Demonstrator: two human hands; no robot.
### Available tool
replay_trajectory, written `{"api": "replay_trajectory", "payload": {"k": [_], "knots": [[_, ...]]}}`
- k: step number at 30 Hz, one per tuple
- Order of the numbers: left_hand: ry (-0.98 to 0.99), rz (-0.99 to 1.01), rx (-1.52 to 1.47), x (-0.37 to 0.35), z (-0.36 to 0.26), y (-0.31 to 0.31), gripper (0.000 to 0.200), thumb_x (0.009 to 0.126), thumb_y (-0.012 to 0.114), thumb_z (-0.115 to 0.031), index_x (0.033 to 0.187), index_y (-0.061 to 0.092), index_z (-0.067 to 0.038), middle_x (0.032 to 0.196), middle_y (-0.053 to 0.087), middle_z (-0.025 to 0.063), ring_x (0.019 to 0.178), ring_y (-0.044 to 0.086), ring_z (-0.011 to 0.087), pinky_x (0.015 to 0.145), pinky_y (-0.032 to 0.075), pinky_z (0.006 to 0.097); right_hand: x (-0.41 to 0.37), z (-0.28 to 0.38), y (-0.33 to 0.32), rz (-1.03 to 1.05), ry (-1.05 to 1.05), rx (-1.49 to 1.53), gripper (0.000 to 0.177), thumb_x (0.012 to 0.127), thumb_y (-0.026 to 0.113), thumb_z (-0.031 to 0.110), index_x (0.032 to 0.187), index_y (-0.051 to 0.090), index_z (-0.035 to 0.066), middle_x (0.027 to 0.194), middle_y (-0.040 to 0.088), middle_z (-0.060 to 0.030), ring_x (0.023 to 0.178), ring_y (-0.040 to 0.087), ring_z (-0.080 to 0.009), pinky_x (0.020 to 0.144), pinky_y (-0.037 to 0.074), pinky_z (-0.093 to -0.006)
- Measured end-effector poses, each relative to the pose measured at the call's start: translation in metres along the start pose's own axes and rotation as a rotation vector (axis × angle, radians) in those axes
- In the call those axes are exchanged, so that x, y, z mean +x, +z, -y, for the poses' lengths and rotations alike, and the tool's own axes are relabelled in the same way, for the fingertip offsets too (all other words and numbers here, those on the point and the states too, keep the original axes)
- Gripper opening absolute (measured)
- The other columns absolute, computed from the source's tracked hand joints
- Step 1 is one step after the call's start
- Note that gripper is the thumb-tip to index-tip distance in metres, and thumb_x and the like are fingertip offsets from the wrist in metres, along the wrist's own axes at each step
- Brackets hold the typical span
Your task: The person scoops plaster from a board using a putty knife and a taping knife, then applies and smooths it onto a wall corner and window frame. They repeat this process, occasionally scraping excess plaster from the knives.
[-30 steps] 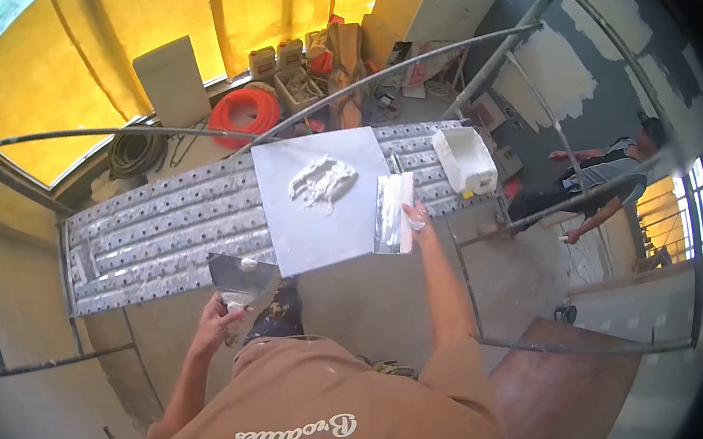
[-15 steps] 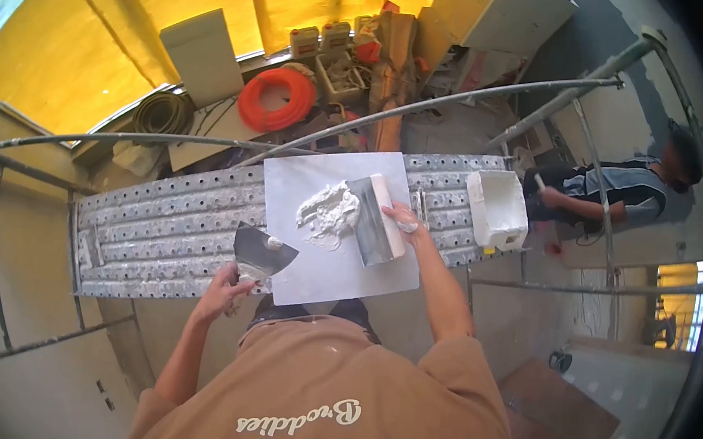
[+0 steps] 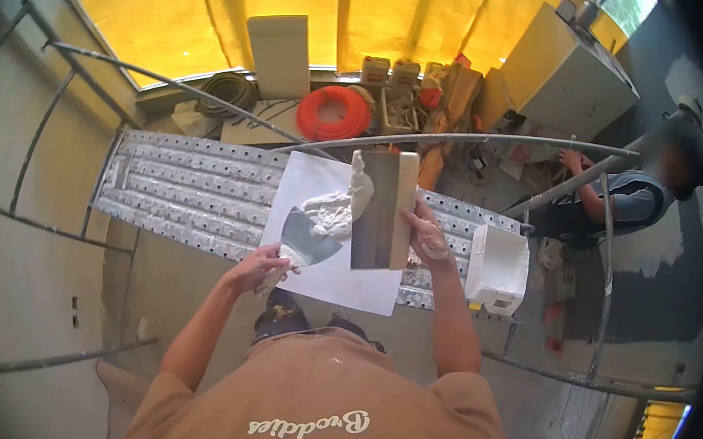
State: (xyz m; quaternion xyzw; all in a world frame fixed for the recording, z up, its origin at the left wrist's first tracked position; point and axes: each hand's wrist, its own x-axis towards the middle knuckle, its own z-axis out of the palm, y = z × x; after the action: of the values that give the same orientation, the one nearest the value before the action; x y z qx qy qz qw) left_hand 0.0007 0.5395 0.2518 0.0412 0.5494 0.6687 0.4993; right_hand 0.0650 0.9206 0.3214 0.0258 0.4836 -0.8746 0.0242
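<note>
My left hand (image 3: 257,267) is closed round the handle of a putty knife (image 3: 308,239), whose wide blade hangs over the white board (image 3: 352,289). A wide plastering blade (image 3: 379,223) with a pale grip along its right edge is in my right hand (image 3: 426,232), fingers wrapped on the grip. White plaster clings to the upper left edge of that blade. More plaster (image 3: 326,214) lies in a heap on the board, partly covered by both tools. Plaster smears show on my right hand.
The board rests on a perforated metal scaffold plank (image 3: 190,192), with a white plaster-stained container (image 3: 497,275) at its right end. Scaffold rails (image 3: 482,139) surround it. Beyond lie an orange hose coil (image 3: 333,115) and several jugs. Another person (image 3: 631,199) is at the right.
My right hand has lifted the wide blade, now carrying plaster on its edge. The putty knife has moved right, over the board. The view has turned, and the other person's arm has changed position.
</note>
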Motion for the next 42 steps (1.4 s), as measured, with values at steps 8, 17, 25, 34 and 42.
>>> {"api": "replay_trajectory", "payload": {"k": [8,17,25,34,42], "knots": [[0.175,0.199,-0.034,0.014,-0.029,0.032,0.034,0.095,0.063,-0.019,0.122,0.054,-0.001,0.100,0.070,0.0111,0.088,0.065,0.0118,0.074,0.052,0.0250,-0.034,0.019,0.033,-0.048,-0.362,-1.093,0.044,0.097,0.059,0.006,0.137,0.040,0.008,0.104,0.061,-0.0181,0.087,0.060,-0.0260,0.076,0.050,-0.0375],[0.238,0.230,0.021,-0.006,-0.055,0.043,0.030,0.095,0.064,-0.020,0.116,0.057,-0.001,0.090,0.068,0.0076,0.069,0.058,0.0097,0.062,0.046,0.0228,-0.054,0.003,0.069,0.316,-0.754,-1.265,0.056,0.076,0.049,-0.016,0.128,0.057,0.003,0.137,0.058,-0.0196,0.132,0.052,-0.0388,0.112,0.037,-0.0503],[0.316,0.212,0.052,-0.049,-0.054,0.042,0.037,0.091,0.067,-0.019,0.119,0.054,0.002,0.087,0.067,0.0128,0.066,0.059,0.0141,0.058,0.046,0.0264,-0.053,-0.027,0.055,0.173,-0.782,-1.211,0.060,0.077,0.048,-0.018,0.131,0.058,0.005,0.137,0.059,-0.0177,0.131,0.053,-0.0364,0.111,0.038,-0.0503],[0.540,-0.040,0.158,-0.063,-0.062,0.038,0.032,0.095,0.065,-0.014,0.121,0.052,-0.001,0.095,0.067,0.0112,0.073,0.060,0.0131,0.063,0.049,0.0261,-0.058,-0.059,0.027,-0.234,-0.282,-0.296,0.051,0.092,0.063,0.004,0.139,0.044,0.001,0.129,0.059,-0.0132,0.122,0.055,-0.0238,0.110,0.040,-0.0394],[0.875,-0.428,0.959,-0.062,-0.046,0.071,0.045,0.089,0.066,-0.004,0.132,0.052,0.000,0.117,0.066,0.0175,0.106,0.065,0.0296,0.089,0.051,0.0382,-0.077,-0.090,0.104,-0.145,0.331,0.691,0.052,0.092,0.060,0.001,0.140,0.042,-0.004,0.134,0.058,-0.0162,0.124,0.056,-0.0296,0.113,0.040,-0.0450]]}}
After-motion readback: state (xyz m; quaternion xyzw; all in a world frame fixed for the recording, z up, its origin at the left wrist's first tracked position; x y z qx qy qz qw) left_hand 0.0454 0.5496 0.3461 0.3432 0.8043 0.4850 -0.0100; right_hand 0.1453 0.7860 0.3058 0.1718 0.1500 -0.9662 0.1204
